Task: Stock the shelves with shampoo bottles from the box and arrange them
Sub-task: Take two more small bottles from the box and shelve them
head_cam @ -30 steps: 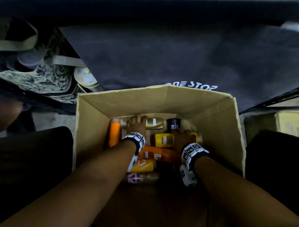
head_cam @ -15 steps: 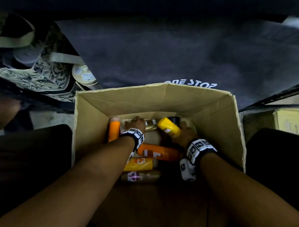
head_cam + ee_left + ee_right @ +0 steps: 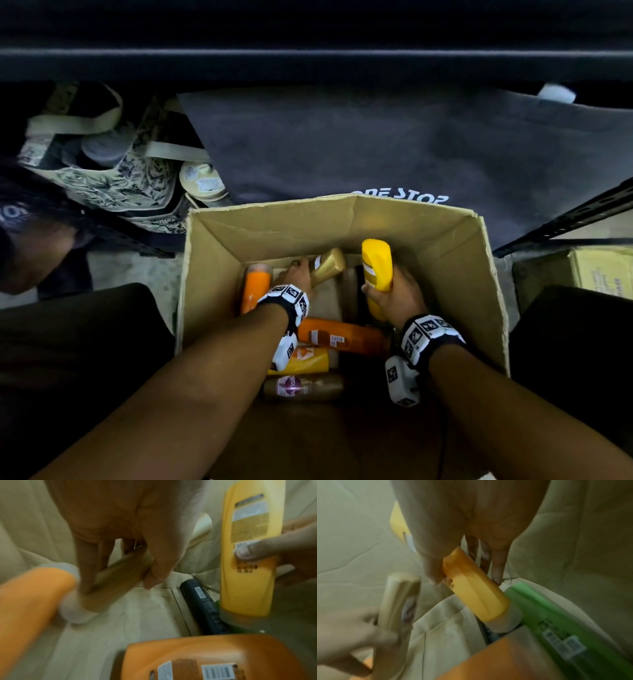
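An open cardboard box (image 3: 455, 263) sits between my knees with several shampoo bottles lying in it. My left hand (image 3: 297, 274) grips a gold bottle (image 3: 327, 265), tilted up off the bottom; the left wrist view shows fingers and thumb wrapped round that gold bottle (image 3: 118, 577). My right hand (image 3: 394, 294) holds a yellow bottle (image 3: 376, 267) upright above the others, and the yellow bottle (image 3: 474, 593) lies between thumb and fingers in the right wrist view. An orange bottle (image 3: 255, 286) lies at the left wall, another orange bottle (image 3: 342, 337) lies across the middle.
A dark bottle (image 3: 204, 605) and a green bottle (image 3: 559, 628) lie under the yellow one. A yellow bottle (image 3: 305, 361) and a brown bottle (image 3: 303, 387) lie near me. Behind the box hang a dark bag (image 3: 376, 147) and a patterned bag (image 3: 102, 185) on low shelf rails (image 3: 565, 222).
Both hands have risen out of the pile. The right hand has lifted the yellow bottle from lying flat to upright. The left hand has picked up and tilted the gold bottle.
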